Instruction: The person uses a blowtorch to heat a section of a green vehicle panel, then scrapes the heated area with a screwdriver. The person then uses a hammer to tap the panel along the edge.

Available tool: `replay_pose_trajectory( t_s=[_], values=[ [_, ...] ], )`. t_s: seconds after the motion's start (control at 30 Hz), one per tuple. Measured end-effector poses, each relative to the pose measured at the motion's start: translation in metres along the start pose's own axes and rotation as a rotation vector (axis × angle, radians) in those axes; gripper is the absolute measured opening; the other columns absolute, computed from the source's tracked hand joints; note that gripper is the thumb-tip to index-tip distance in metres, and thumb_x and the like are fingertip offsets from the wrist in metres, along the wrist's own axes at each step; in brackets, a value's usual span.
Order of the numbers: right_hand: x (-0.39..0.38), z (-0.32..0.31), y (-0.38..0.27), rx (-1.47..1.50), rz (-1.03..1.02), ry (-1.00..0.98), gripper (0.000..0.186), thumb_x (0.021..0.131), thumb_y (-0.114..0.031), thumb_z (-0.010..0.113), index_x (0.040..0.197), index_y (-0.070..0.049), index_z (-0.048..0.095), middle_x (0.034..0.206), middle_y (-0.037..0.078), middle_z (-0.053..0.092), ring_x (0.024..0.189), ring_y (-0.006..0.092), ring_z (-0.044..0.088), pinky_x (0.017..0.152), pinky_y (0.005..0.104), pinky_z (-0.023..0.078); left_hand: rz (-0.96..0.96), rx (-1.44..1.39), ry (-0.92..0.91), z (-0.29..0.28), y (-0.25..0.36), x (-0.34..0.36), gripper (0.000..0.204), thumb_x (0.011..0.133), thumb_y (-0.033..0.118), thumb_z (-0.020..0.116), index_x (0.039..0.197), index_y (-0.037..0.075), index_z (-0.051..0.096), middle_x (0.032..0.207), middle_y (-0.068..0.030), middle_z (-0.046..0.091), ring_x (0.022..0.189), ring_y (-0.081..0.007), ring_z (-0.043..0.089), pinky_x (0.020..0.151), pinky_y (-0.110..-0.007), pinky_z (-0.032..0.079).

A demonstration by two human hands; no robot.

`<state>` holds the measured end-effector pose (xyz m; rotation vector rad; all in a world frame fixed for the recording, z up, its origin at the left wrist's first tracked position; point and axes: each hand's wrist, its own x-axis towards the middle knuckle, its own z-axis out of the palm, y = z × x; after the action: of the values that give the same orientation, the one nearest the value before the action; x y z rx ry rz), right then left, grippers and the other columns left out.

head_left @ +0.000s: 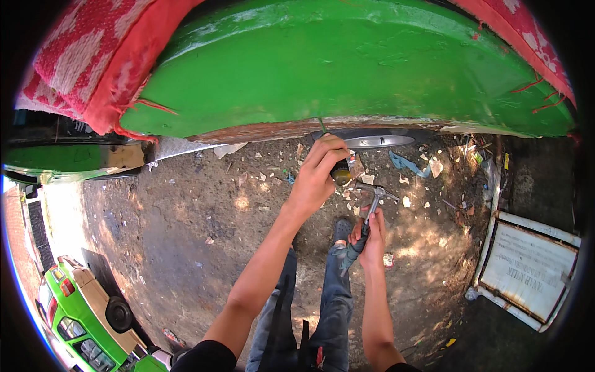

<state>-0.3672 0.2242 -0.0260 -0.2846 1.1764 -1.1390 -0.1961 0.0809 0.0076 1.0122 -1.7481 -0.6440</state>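
Observation:
My left hand [315, 175] is closed around a screwdriver-like tool with a dark and amber handle [341, 175]. Its thin shaft [321, 126] points up at the rusty lower edge of a green car body panel [322, 68]; whether the tip touches is unclear. Lower and to the right, my right hand [372, 239] grips a hammer [374, 201] by its handle, which is wrapped in greenish material. The metal hammer head has one blunt end and one narrower end. The blunt end sits close beside the amber handle end.
Red-and-white patterned cloth [80, 56] drapes over the panel. A dark part with a silver oval [378, 141] lies below its edge. Paint flakes and a blue strip [409, 163] litter the dirt. A framed white sign [530, 268] lies right; a green vehicle [83, 316] stands left.

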Motion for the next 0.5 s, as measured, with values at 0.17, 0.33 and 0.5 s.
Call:
replay_pose_trajectory(
  t_s=[0.17, 0.33, 0.5],
  values=[
    [-0.007, 0.006, -0.012, -0.063, -0.051, 0.014, 0.025, 0.110, -0.031, 0.045, 0.120, -0.009, 0.049, 0.061, 0.004, 0.046, 0.052, 0.0146, 0.049, 0.054, 0.0333, 0.046, -0.118, 0.028, -0.115, -0.012, 0.004, 0.005, 0.054, 0.064, -0.025, 0.056, 0.110, 0.002, 0.057, 0.115, -0.0133, 0.059, 0.122, -0.0394, 0.053, 0.098, -0.049, 0.048],
    [-0.017, 0.031, -0.034, -0.148, -0.175, 0.038, 0.026, 0.109, -0.031, 0.049, 0.122, -0.008, 0.048, 0.064, 0.005, 0.050, 0.052, 0.0151, 0.052, 0.054, 0.0326, 0.048, -0.145, 0.002, -0.033, -0.005, 0.006, 0.025, 0.059, 0.065, -0.027, 0.049, 0.115, 0.005, 0.056, 0.117, -0.0151, 0.059, 0.116, -0.0391, 0.056, 0.092, -0.049, 0.046],
    [-0.021, 0.037, -0.048, -0.214, -0.278, 0.046, 0.027, 0.109, -0.033, 0.048, 0.123, -0.009, 0.046, 0.065, 0.005, 0.050, 0.052, 0.0146, 0.052, 0.054, 0.0325, 0.049, -0.159, -0.018, 0.042, 0.014, 0.017, 0.033, 0.058, 0.065, -0.027, 0.048, 0.114, 0.003, 0.058, 0.115, -0.0155, 0.060, 0.115, -0.0389, 0.057, 0.093, -0.049, 0.047]
  ],
)
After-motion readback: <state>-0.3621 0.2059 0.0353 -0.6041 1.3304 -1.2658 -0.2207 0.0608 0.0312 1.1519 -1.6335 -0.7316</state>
